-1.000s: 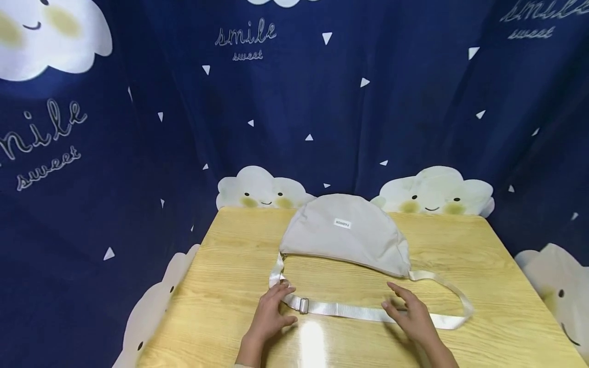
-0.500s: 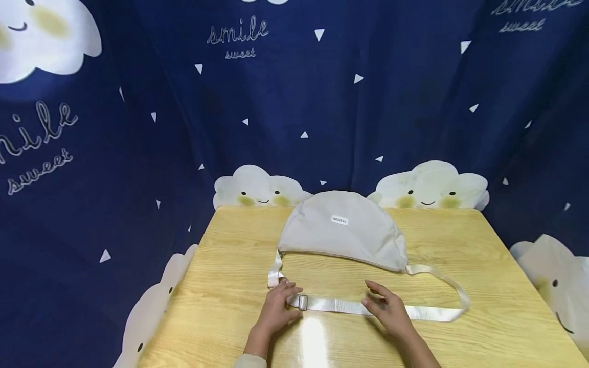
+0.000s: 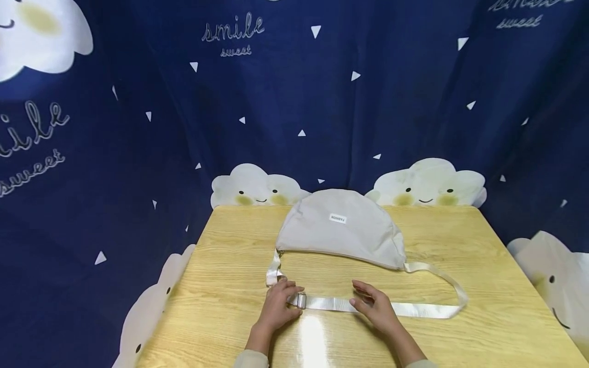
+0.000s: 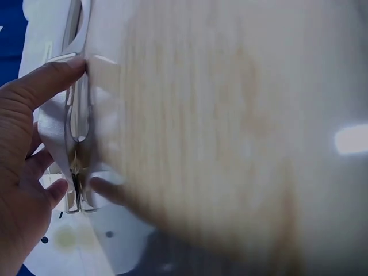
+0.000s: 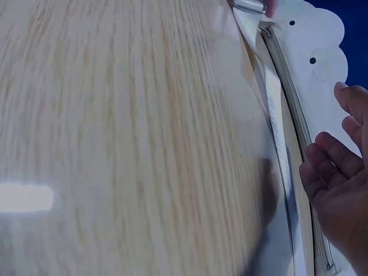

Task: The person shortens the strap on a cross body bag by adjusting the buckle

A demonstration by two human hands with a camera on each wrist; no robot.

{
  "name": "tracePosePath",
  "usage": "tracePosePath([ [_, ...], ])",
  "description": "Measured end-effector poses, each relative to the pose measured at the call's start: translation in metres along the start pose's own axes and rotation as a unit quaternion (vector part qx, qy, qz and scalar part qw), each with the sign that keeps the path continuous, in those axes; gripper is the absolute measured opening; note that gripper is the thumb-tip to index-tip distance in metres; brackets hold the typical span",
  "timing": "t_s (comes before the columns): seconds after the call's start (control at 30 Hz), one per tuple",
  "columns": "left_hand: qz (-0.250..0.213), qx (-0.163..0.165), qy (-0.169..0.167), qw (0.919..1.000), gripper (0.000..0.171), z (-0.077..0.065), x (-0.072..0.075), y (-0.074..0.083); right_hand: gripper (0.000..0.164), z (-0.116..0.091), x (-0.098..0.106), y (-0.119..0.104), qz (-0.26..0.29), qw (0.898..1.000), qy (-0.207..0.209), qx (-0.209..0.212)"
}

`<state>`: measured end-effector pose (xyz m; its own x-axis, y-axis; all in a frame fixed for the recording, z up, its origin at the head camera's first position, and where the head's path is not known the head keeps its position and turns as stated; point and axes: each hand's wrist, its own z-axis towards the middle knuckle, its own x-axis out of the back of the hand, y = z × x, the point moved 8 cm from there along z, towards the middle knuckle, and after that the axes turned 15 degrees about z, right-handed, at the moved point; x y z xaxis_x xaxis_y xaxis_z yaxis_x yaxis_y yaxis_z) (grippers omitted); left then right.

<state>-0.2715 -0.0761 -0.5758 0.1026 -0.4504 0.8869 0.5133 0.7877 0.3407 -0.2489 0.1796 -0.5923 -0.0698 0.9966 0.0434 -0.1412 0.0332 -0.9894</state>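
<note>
A pale beige half-moon bag [image 3: 340,232] with a small white label lies on the wooden table, its zipped edge [image 5: 293,103] facing the person. From its corners a white webbing strap [image 3: 418,309] loops towards the front. The left hand [image 3: 277,305] grips this strap just left of the metal slide buckle [image 3: 301,300]. In the left wrist view the thumb [image 4: 66,72] lies at a metal edge, with fingers partly hidden behind the strap. The right hand [image 3: 375,308] hovers by the strap's middle, fingers loosely bent, holding nothing; the right wrist view shows it apart from the strap.
A glossy wood-grain tabletop [image 3: 230,235] bears the bag and a bright light reflection. Behind and at the sides hangs a navy curtain [image 3: 276,92] printed with smiling clouds, triangles and lettering. It borders the table's back edge.
The right hand has moved left along the strap, towards the left hand. The left hand has closed in on the strap near the buckle. The head view has shifted slightly.
</note>
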Motion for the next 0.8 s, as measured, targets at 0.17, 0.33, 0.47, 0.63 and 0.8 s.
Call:
tracePosePath([
  [0.17,0.007,-0.017,0.015,0.9997,0.048,0.002,0.001,0.002,0.050,0.004,-0.013,0.003,0.001,1.000,-0.021,-0.001],
  [0.33,0.032,-0.035,0.022,0.9986,0.044,0.003,0.000,0.002,0.049,0.008,-0.027,0.003,0.011,0.999,-0.049,0.001],
  [0.47,0.061,-0.049,0.015,0.9968,0.046,0.003,-0.002,0.003,0.050,0.008,-0.035,0.005,0.012,0.998,-0.068,-0.005],
  [0.63,0.083,-0.057,-0.014,0.9949,0.053,0.004,-0.006,0.003,0.051,0.008,-0.040,0.004,0.006,0.997,-0.076,-0.013],
  [0.8,0.121,-0.078,-0.010,0.9895,0.055,0.009,-0.004,0.004,0.052,0.010,-0.045,0.002,0.000,0.996,-0.090,-0.012],
])
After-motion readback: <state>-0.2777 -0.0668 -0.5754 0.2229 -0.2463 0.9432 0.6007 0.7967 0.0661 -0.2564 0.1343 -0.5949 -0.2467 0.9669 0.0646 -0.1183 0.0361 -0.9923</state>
